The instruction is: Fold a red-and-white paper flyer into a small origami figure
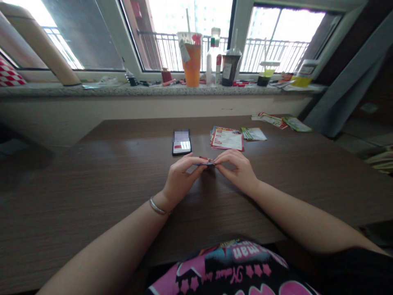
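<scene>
Pink-and-black printed shirt (233,266) fills the bottom edge of the view as a person seated at a dark wood-grain counter (92,184) brings both bare forearms together. The left hand (179,178), with a silver bracelet (157,207) at the wrist, and the right hand (239,170) meet near the middle of the counter, the fingers of each closed in a pinch on opposite ends of a small folded paper (206,162) held low over the surface. Just beyond the hands lies a phone (181,145), screen lit, and beside it to the right a stack of red-and-white leaflets (227,139), with a second pile (253,133) near that. Along the stone windowsill (61,90) behind stand an orange cup (192,59) and a dark cup (230,67).
</scene>
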`<action>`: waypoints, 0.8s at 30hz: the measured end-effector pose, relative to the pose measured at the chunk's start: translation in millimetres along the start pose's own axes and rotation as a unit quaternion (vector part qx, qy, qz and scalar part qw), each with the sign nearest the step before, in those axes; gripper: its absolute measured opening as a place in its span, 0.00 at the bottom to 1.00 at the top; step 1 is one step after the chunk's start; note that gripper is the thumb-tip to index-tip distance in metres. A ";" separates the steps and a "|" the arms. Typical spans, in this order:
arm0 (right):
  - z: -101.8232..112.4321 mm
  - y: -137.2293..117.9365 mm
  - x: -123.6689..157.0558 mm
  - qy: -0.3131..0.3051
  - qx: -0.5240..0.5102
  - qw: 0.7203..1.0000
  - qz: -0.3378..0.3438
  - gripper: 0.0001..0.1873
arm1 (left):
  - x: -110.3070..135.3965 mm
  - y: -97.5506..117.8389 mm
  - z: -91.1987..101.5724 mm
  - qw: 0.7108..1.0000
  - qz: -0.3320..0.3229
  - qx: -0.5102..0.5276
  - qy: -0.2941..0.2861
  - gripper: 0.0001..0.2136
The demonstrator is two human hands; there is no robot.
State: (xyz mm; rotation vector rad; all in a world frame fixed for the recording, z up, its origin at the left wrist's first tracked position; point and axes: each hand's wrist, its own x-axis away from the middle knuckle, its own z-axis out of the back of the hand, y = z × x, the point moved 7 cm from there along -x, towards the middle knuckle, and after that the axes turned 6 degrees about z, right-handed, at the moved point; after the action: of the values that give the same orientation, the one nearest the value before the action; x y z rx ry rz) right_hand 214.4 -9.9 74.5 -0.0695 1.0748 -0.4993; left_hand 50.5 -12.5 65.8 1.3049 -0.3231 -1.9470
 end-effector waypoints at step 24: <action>0.3 2.1 -0.7 -0.008 -0.016 0.999 -0.028 0.05 | -3.8 14.7 4.6 0.998 -0.023 -0.051 0.020 0.02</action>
State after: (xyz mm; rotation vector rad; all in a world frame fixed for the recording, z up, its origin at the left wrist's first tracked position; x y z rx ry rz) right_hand 215.1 -7.8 74.7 -0.1324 1.0669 -0.5308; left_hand 53.8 -20.7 78.9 1.2927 -0.1732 -1.9468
